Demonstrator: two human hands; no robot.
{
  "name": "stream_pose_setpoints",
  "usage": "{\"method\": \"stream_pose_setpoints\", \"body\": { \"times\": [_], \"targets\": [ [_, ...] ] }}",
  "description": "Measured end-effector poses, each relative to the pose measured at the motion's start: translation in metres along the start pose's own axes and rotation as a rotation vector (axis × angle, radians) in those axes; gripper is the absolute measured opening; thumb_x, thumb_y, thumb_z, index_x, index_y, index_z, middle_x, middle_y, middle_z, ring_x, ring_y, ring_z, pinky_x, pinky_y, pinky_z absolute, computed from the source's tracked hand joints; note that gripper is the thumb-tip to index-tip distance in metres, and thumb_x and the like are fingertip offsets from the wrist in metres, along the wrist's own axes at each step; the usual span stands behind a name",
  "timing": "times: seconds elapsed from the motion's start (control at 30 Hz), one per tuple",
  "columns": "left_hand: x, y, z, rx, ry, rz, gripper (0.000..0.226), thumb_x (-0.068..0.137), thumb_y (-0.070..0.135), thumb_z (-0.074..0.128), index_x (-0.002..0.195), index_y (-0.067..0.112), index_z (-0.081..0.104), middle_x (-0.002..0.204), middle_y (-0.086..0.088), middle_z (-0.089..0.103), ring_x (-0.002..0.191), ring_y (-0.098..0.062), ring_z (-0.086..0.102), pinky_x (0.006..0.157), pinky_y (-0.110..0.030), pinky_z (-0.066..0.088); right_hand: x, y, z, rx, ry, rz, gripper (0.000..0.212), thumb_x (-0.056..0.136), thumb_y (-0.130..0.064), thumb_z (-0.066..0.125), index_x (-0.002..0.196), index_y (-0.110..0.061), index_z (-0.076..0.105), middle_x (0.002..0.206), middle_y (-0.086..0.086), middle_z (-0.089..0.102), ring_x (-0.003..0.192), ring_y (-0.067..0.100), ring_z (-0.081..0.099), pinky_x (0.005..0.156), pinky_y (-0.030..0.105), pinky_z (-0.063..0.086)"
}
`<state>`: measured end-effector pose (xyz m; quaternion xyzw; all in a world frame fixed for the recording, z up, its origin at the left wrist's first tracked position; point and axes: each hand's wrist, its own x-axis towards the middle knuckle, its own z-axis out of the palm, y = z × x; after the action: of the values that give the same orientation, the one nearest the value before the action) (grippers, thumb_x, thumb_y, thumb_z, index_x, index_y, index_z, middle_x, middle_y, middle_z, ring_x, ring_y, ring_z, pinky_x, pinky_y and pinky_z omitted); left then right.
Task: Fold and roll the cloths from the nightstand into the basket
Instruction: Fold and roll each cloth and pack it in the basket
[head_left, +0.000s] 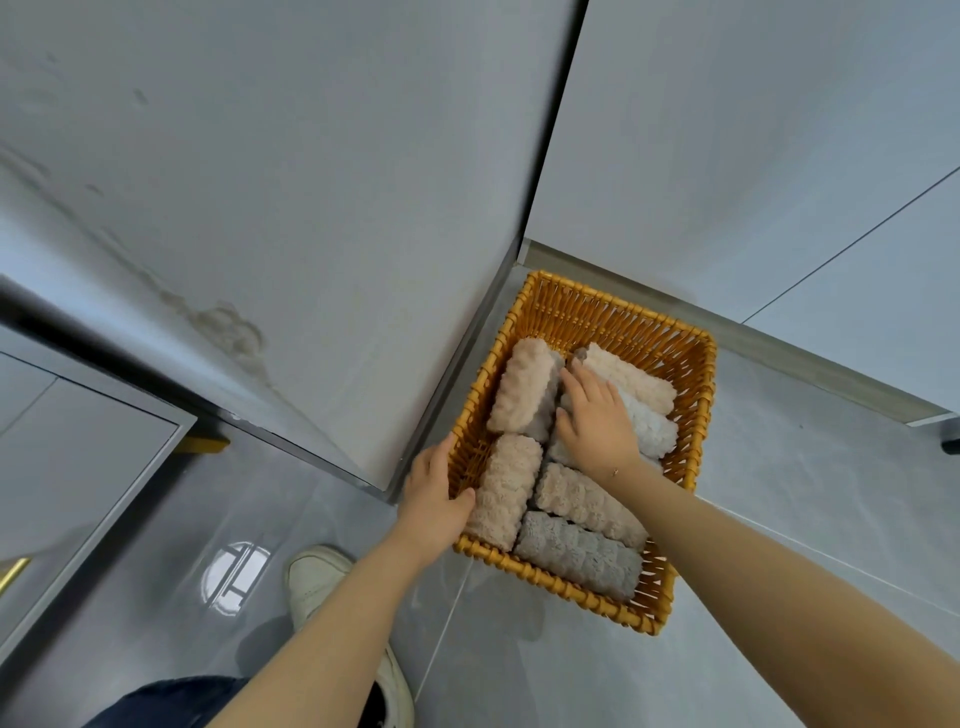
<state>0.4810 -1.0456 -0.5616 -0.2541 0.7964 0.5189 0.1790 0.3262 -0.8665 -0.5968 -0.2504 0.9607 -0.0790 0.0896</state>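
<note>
basket (670, 338): orange wicker, rectangular, sitting on the grey tile floor (779, 519), its far corner tucked into the corner where 2 grey cabinet panels (311, 208) are meeting.
rolled cloths: at least 7 are lying inside the basket, packed side by side.
left side of basket: a pink roll (524, 387) is lying at the far end, a second pink roll (501, 491) at the near end, touching the left rim.
near edge: a grey roll (582, 553) is lying along the near rim, a beige roll (587, 496) just beyond it.
far right: a cream roll (631, 376) is sitting near the far wall, a white roll (652, 426) just beside it.
right hand (597, 421): fingers are spread and relaxed, pressing flat on the rolls in the middle of the basket, partly covering the white roll; not gripping anything.
left hand (434, 499): is gripping the basket's left rim near the near-left corner, thumb curled over the inside, fingers outside.
shoe (317, 577): white, standing on the floor beside the near-left corner of the basket.
</note>
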Motion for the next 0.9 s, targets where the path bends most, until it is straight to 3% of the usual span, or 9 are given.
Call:
{"method": "stream_pose_setpoints", "body": {
  "times": [0.13, 0.23, 0.3, 0.4, 0.5, 0.6, 0.7, 0.8, 0.9],
  "targets": [
    [-0.006, 0.003, -0.003, -0.051, -0.005, -0.007, 0.067, 0.096, 0.012, 0.05, 0.151, 0.024, 0.015, 0.152, -0.001, 0.02, 0.139, -0.014, 0.021, 0.111, -0.024, 0.016, -0.008, -0.008, -0.003, -0.002, -0.035, -0.055, 0.055, 0.098, -0.025, 0.041, 0.149, -0.011, 0.024, 0.158, 0.009, 0.018, 0.145, 0.024, 0.015, 0.119, 0.039, 0.01],
    [-0.006, 0.005, -0.004, -0.089, -0.006, -0.025, 0.065, 0.096, 0.011, 0.049, 0.151, 0.024, 0.017, 0.146, 0.003, 0.025, 0.136, -0.012, 0.025, 0.109, -0.023, 0.019, 0.008, -0.037, -0.007, 0.166, -0.012, -0.064, 0.05, 0.098, -0.024, 0.044, 0.145, -0.009, 0.034, 0.15, 0.009, 0.031, 0.137, 0.026, 0.032, 0.108, 0.036, 0.031],
    [-0.005, 0.003, -0.003, -0.109, -0.015, -0.037, 0.066, 0.094, 0.015, 0.051, 0.15, 0.027, 0.019, 0.14, 0.007, 0.029, 0.135, -0.012, 0.029, 0.114, -0.028, 0.021, 0.024, -0.054, 0.0, 0.397, -0.032, 0.175, 0.05, 0.095, -0.03, 0.052, 0.137, -0.006, 0.04, 0.136, 0.009, 0.04, 0.122, 0.023, 0.044, 0.096, 0.034, 0.041],
    [0.01, -0.019, 0.002, -0.146, -0.013, -0.046, 0.071, 0.082, 0.034, 0.055, 0.146, 0.04, 0.025, 0.143, 0.005, 0.039, 0.13, -0.014, 0.041, 0.11, -0.044, 0.038, 0.05, -0.069, 0.02, 0.722, -0.125, 0.621, 0.047, 0.08, -0.053, 0.062, 0.104, -0.015, 0.048, 0.102, 0.004, 0.048, 0.087, 0.016, 0.054, 0.068, 0.03, 0.049],
    [0.011, -0.016, -0.001, -0.169, -0.01, -0.059, 0.068, 0.084, 0.031, 0.055, 0.145, 0.037, 0.027, 0.141, 0.004, 0.04, 0.127, -0.014, 0.043, 0.108, -0.044, 0.04, 0.063, -0.078, 0.029, 0.849, -0.154, 0.824, 0.06, 0.078, -0.044, 0.064, 0.121, -0.007, 0.044, 0.114, 0.014, 0.056, 0.097, 0.031, 0.06, 0.076, 0.041, 0.056],
    [0.003, -0.003, -0.004, -0.129, 0.021, -0.042, 0.062, 0.094, 0.016, 0.052, 0.148, 0.025, 0.024, 0.139, 0.003, 0.033, 0.13, -0.014, 0.035, 0.113, -0.036, 0.03, 0.062, -0.082, 0.033, 0.774, -0.136, 0.792, 0.052, 0.09, -0.03, 0.059, 0.129, -0.003, 0.037, 0.118, 0.016, 0.055, 0.105, 0.033, 0.057, 0.075, 0.035, 0.05],
    [0.004, 0.003, -0.006, 0.005, 0.164, 0.104, 0.054, 0.094, 0.009, 0.05, 0.144, 0.021, 0.033, 0.14, 0.003, 0.037, 0.131, -0.011, 0.031, 0.112, -0.026, 0.024, 0.058, -0.081, 0.031, 0.797, -0.045, 0.759, 0.04, 0.093, -0.026, 0.055, 0.124, -0.004, 0.045, 0.117, 0.015, 0.059, 0.106, 0.033, 0.057, 0.081, 0.036, 0.048],
    [0.008, 0.017, -0.008, 0.003, 0.264, 0.212, 0.041, 0.094, 0.006, 0.049, 0.132, 0.021, 0.047, 0.13, 0.007, 0.046, 0.119, -0.003, 0.042, 0.106, -0.02, 0.034, 0.05, -0.067, 0.015, 1.105, 0.061, 0.794, 0.034, 0.092, -0.018, 0.056, 0.124, -0.006, 0.053, 0.115, 0.011, 0.062, 0.107, 0.029, 0.06, 0.084, 0.034, 0.05],
    [0.019, 0.045, -0.008, -0.158, 0.223, 0.211, 0.035, 0.097, 0.012, 0.049, 0.129, 0.026, 0.048, 0.128, 0.01, 0.05, 0.108, 0.003, 0.051, 0.088, -0.009, 0.042, 0.031, -0.039, -0.008, 1.47, 0.023, 0.733, 0.033, 0.087, -0.009, 0.065, 0.119, -0.005, 0.06, 0.114, 0.009, 0.067, 0.101, 0.024, 0.065, 0.084, 0.033, 0.055]
  ]
}}
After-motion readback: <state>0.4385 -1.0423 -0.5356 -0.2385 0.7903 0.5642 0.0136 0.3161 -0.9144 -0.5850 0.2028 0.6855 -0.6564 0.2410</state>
